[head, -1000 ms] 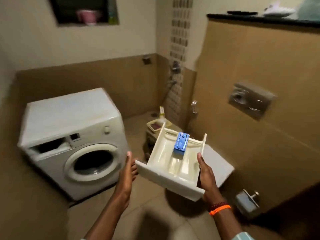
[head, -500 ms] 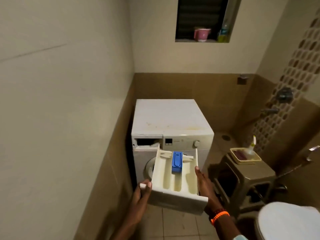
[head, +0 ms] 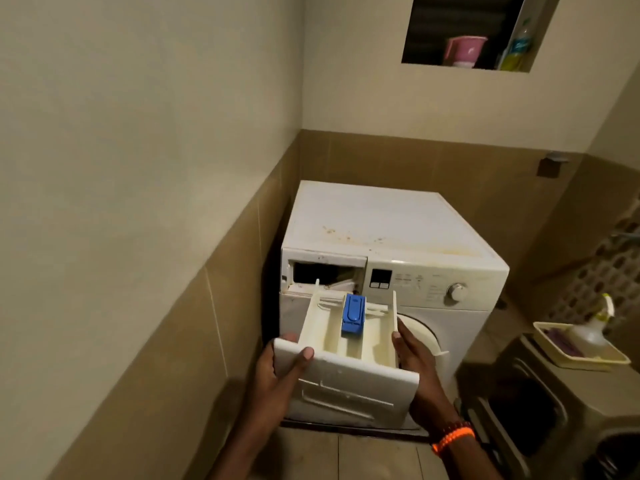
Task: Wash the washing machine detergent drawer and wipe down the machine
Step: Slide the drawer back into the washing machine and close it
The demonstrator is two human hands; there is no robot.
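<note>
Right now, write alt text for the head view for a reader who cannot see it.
Two hands, left hand and right hand, hold a white detergent drawer with a blue insert in front of the empty drawer slot of a white front-loading washing machine with a stained top. It stands in a tiled corner, a brown plastic stool with a cream tray to its right.

Drawer (head: 322,332): cream-white.
Drawer insert (head: 353,313): blue.
Washing machine (head: 388,216): white, top speckled with brownish stains.
Wristband (head: 453,439): orange.
Mug (head: 462,51): pink.
Wall tiles (head: 381,161): tan.
</note>
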